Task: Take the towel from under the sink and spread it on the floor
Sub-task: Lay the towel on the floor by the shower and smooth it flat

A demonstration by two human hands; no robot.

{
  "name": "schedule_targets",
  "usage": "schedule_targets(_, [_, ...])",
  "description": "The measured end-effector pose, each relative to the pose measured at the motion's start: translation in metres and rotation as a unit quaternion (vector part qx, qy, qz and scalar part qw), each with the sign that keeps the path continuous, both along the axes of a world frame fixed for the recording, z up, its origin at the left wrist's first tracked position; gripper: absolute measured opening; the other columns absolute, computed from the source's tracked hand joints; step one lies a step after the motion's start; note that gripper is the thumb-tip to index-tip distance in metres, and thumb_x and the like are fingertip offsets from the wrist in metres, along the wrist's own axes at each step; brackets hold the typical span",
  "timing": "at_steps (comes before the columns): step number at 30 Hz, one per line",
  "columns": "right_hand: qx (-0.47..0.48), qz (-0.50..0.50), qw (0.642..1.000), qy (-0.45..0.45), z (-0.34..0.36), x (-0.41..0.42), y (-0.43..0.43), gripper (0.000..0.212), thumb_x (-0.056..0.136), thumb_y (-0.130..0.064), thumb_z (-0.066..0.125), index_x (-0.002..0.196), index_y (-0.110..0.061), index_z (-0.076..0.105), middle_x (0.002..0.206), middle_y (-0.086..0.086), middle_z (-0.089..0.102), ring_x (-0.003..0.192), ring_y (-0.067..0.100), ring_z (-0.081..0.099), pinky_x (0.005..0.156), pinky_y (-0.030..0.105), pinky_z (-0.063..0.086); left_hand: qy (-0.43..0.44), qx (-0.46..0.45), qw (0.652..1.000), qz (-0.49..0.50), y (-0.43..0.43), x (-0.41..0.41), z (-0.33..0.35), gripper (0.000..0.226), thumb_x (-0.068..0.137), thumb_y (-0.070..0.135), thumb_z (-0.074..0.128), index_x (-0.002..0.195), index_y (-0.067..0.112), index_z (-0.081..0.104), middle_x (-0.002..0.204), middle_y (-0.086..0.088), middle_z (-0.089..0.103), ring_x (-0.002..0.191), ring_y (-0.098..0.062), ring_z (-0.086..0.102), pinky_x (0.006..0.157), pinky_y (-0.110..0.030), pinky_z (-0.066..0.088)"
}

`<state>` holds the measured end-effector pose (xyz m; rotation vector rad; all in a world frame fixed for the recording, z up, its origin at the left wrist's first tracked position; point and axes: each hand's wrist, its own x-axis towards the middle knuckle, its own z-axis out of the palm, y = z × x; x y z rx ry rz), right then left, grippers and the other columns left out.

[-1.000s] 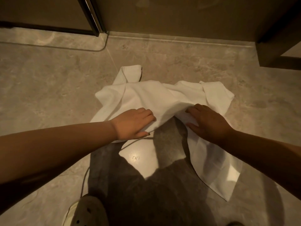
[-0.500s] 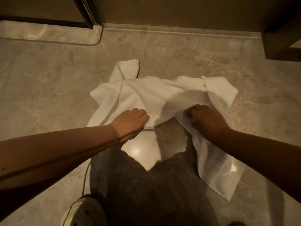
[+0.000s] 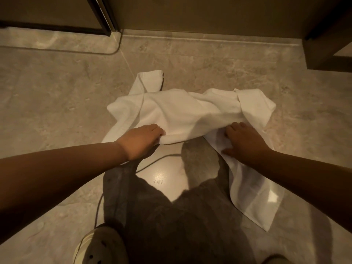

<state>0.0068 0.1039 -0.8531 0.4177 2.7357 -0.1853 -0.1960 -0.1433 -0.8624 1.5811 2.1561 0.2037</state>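
A white towel (image 3: 190, 111) lies crumpled and partly folded over itself on the grey stone floor (image 3: 57, 96). One flap sticks out at the far left, and a long strip runs down to the near right. My left hand (image 3: 142, 141) grips the towel's near edge at the left, fingers curled into the cloth. My right hand (image 3: 242, 141) presses on the towel's right part, its fingers tucked against a raised fold; the cloth between my hands is lifted a little off the floor.
A brown wall with a low sill (image 3: 209, 38) runs along the far side. A dark door frame (image 3: 102, 20) stands at the far left and a dark cabinet (image 3: 329, 40) at the far right. My light shoe (image 3: 99, 246) is at the bottom, beside my shadow.
Both hands have drawn the towel's near edge slightly toward me and apart. The fingers of my left hand have curled into the cloth. The towel's far folds have shifted a little.
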Motion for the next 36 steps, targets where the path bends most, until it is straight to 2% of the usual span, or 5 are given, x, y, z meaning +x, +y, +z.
schedule_targets(5, [0.003,-0.022,1.0,-0.011,-0.001,0.006,-0.009,0.024,0.087,-0.018,0.059,0.108,-0.008,0.056,0.115,0.011,0.059,0.103,0.025,0.055,0.088,0.03,0.04,0.003,-0.018,1.0,0.019,-0.006,-0.004,0.009,0.026,0.094,0.023,0.047,0.118,0.015,0.053,0.11,-0.004,0.059,0.093,-0.022,0.056,0.077,-0.04,0.047])
schedule_targets(11, [-0.057,0.019,0.998,0.019,0.007,0.015,0.0,0.012,0.087,-0.02,0.058,0.092,-0.01,0.063,0.103,0.01,0.063,0.095,0.026,0.059,0.08,0.027,0.04,-0.002,-0.041,0.999,0.027,-0.015,-0.012,0.016,0.027,0.095,0.022,0.048,0.122,0.017,0.053,0.114,-0.003,0.058,0.098,-0.021,0.054,0.081,-0.038,0.045])
schedule_targets(17, [-0.136,0.134,0.981,0.043,0.027,0.029,0.005,0.011,0.083,-0.017,0.064,0.091,-0.011,0.064,0.103,0.008,0.059,0.091,0.024,0.055,0.081,0.032,0.043,0.015,-0.057,0.998,-0.025,-0.024,-0.02,0.018,0.027,0.096,0.022,0.046,0.122,0.018,0.053,0.112,-0.003,0.058,0.094,-0.018,0.052,0.076,-0.033,0.042])
schedule_targets(30, [-0.211,0.171,0.962,0.036,0.026,0.036,0.003,0.012,0.082,-0.012,0.065,0.093,-0.01,0.065,0.112,0.005,0.06,0.101,0.02,0.055,0.089,0.025,0.042,0.074,-0.087,0.982,-0.15,-0.043,-0.021,0.005,0.037,0.097,0.032,0.043,0.131,0.02,0.049,0.122,0.0,0.057,0.106,-0.021,0.056,0.083,-0.035,0.047])
schedule_targets(36, [-0.247,0.154,0.957,0.006,0.018,0.036,-0.004,0.019,0.089,-0.022,0.059,0.106,-0.017,0.065,0.122,-0.001,0.056,0.112,0.013,0.052,0.094,0.017,0.037,0.082,-0.185,0.957,-0.208,-0.041,-0.021,0.002,0.034,0.096,0.037,0.038,0.125,0.024,0.047,0.116,0.002,0.057,0.101,-0.02,0.056,0.081,-0.037,0.046])
